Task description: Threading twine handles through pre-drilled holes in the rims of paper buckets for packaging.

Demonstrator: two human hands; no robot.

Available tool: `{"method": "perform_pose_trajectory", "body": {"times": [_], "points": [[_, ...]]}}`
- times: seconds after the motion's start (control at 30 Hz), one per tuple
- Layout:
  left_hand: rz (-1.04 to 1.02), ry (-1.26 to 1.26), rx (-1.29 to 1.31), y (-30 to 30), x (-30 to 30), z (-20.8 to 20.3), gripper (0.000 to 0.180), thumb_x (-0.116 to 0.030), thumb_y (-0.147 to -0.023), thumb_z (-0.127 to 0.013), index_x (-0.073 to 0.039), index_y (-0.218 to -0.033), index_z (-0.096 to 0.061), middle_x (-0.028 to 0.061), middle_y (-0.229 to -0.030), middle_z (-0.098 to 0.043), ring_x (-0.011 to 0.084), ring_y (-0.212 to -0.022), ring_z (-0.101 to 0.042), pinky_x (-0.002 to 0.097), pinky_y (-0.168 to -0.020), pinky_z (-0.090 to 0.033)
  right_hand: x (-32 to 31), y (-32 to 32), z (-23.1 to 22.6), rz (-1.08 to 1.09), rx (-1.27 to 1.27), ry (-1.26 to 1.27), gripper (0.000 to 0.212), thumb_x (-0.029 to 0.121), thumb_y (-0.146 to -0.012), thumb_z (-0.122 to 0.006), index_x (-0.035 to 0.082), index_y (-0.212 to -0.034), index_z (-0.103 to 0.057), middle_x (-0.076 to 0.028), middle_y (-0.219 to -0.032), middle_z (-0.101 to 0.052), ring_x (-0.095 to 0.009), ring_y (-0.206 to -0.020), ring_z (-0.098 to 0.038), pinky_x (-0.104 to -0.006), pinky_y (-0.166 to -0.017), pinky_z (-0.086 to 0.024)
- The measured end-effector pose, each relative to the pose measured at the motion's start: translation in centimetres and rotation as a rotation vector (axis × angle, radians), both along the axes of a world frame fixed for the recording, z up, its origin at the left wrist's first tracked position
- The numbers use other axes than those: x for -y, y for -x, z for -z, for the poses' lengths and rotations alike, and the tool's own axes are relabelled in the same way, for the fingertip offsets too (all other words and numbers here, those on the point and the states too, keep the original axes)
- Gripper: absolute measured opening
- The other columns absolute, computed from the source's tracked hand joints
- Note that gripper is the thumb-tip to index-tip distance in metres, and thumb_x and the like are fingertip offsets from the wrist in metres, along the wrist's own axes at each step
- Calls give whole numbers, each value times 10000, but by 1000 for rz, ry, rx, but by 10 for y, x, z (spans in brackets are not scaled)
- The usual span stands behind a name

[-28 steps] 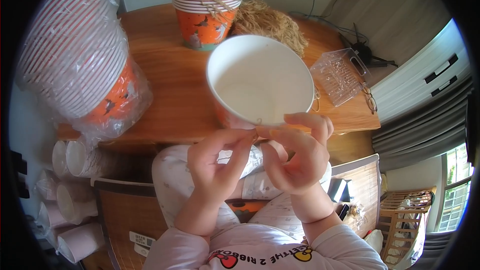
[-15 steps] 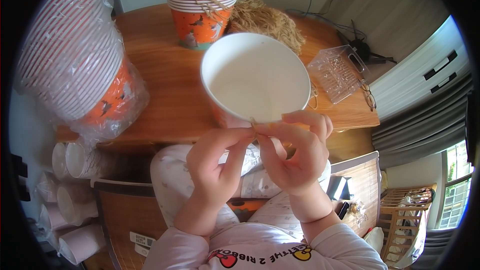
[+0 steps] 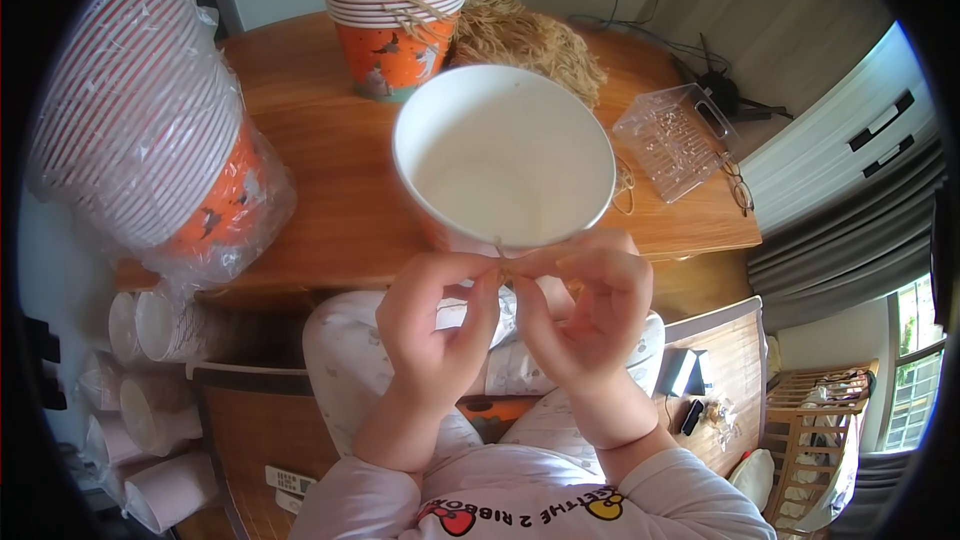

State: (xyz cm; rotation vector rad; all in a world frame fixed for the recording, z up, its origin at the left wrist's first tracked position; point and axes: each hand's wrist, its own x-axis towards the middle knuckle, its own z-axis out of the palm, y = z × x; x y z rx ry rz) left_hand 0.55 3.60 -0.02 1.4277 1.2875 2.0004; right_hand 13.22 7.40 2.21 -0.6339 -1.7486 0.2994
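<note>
A white-lined paper bucket (image 3: 505, 170) stands at the table's near edge, its open top tilted toward me. At its near rim, my left hand (image 3: 435, 320) pinches a thin tan twine (image 3: 505, 270) between thumb and forefinger. My right hand (image 3: 585, 310) pinches the same twine right beside it, the fingertips of both hands nearly meeting. A short end of the twine sticks up against the rim. Whether it passes through the bucket wall is hidden by my fingers. Behind stands a stack of orange-printed buckets (image 3: 390, 50) with twine loops hanging from their rims.
A heap of tan twine (image 3: 530, 40) lies behind the bucket on the wooden table (image 3: 330, 170). To the right are a clear plastic basket (image 3: 675, 140) and eyeglasses (image 3: 738, 185). Plastic-wrapped buckets (image 3: 160, 120) stand at the left, and white paper tubs (image 3: 160, 415) lie below them.
My fingers have shifted slightly at the twine, the right fingers curling in closer. The whole view has moved a little, with the bucket appearing slightly further left.
</note>
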Motion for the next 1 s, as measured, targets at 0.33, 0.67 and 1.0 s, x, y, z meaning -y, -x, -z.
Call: {"method": "perform_pose_trajectory", "body": {"times": [0.33,0.67,1.0], "points": [[-89,-109,-197,-1,-5,-1,174,50,-725,-733,-32,-870,-682,77,-781,-669,219,-673,-628,306,-605,-474,7,0,-5,0,-15,167,458,-11,-692,-786,78,-1060,-528,-8,-899,-714,-171,-847,-593,-317,-830,-361],[-71,-84,-109,-4,-7,-1,93,15,-794,-707,-33,-871,-685,57,-782,-681,174,-678,-628,272,-579,-463,12,-3,9,-26,-150,255,386,-74,-758,-744,62,-1017,-493,-42,-926,-702,-142,-866,-616,-290,-842,-411],[161,108,202,-2,-6,6,77,-30,-867,-683,-1,-934,-709,15,-779,-689,42,-628,-577,184,-530,-376,5,1,31,-328,-504,571,342,-63,-837,-722,22,-1019,-445,-137,-953,-690,-179,-953,-684,-269,-842,-526]]}}
